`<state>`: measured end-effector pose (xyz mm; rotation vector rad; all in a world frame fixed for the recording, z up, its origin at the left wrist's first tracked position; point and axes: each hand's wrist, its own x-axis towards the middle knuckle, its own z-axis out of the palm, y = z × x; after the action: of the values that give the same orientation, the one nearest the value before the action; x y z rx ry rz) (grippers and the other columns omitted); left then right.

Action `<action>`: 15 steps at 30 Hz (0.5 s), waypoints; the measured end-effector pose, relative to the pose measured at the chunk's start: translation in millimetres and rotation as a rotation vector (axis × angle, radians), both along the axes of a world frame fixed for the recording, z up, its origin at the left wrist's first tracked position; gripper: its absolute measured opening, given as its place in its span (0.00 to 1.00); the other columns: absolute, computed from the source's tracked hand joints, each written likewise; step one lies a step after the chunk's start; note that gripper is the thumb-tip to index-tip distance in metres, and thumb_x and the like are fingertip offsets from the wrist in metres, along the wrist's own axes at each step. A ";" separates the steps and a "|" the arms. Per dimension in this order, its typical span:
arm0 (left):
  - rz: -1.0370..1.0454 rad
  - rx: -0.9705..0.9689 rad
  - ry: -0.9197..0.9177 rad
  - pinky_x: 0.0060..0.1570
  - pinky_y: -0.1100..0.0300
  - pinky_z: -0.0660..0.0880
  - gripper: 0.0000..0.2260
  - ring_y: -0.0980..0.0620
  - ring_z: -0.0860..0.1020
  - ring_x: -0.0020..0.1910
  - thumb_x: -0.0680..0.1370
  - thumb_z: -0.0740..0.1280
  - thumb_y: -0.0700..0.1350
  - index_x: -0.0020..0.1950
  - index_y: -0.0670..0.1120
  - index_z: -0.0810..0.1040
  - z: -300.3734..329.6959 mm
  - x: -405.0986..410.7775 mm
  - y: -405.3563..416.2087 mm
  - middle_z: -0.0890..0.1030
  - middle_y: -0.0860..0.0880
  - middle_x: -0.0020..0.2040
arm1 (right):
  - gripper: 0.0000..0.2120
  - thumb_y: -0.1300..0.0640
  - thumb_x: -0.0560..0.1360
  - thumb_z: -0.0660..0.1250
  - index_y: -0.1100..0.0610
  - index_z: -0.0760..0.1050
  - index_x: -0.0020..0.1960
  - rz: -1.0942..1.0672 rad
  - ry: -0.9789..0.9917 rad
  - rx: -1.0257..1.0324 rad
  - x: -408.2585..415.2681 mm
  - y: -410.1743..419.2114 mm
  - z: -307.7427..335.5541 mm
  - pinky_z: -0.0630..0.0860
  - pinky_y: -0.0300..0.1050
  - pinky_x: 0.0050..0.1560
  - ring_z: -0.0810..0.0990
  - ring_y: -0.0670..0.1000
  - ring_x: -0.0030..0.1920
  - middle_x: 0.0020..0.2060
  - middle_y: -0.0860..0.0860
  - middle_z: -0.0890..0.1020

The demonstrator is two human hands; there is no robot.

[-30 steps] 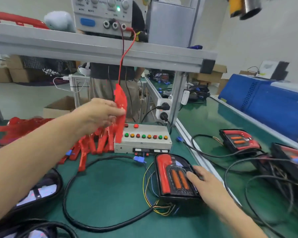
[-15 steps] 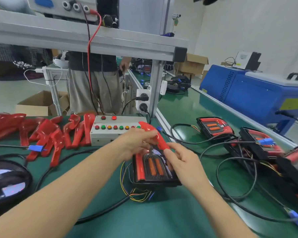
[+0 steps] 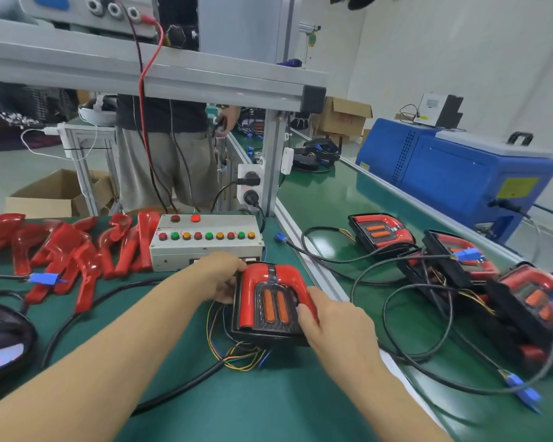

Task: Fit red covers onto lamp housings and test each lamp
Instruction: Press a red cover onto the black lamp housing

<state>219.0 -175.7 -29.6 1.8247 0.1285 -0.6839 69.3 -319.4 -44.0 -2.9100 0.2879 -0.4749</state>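
A black lamp housing [image 3: 270,334] lies on the green bench in front of me, with two orange strips in its middle. Red covers [image 3: 249,298] sit on both its left and right sides, meeting at the top. My left hand [image 3: 222,277] grips the housing's upper left corner. My right hand [image 3: 328,320] presses the right-hand red cover down with thumb and fingers. Coloured wires [image 3: 237,357] trail from the housing's near edge. A grey test box [image 3: 205,250] with coloured buttons stands just behind it.
A pile of loose red covers [image 3: 74,250] lies at the left. Several finished lamps [image 3: 380,232] with black cables and blue plugs crowd the conveyor at the right. A thick black cable [image 3: 87,311] loops across the bench. A person stands behind the frame; a blue machine [image 3: 454,173] sits far right.
My left hand carried a red cover from the pile to the housing. Both hands set it onto the right side, where it now sits in place.
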 end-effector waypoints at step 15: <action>-0.015 -0.276 0.113 0.36 0.54 0.78 0.26 0.47 0.83 0.30 0.58 0.77 0.52 0.52 0.42 0.79 14.8 7.0 7.5 0.84 0.44 0.35 | 0.16 0.46 0.75 0.68 0.46 0.77 0.62 0.230 -0.122 0.373 -2.2 -16.5 -16.6 0.69 0.40 0.38 0.70 0.44 0.34 0.33 0.49 0.77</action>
<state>226.0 -168.2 -14.8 1.5248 0.0905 -0.7757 67.2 -335.9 -60.6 -2.4995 0.0180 -0.4971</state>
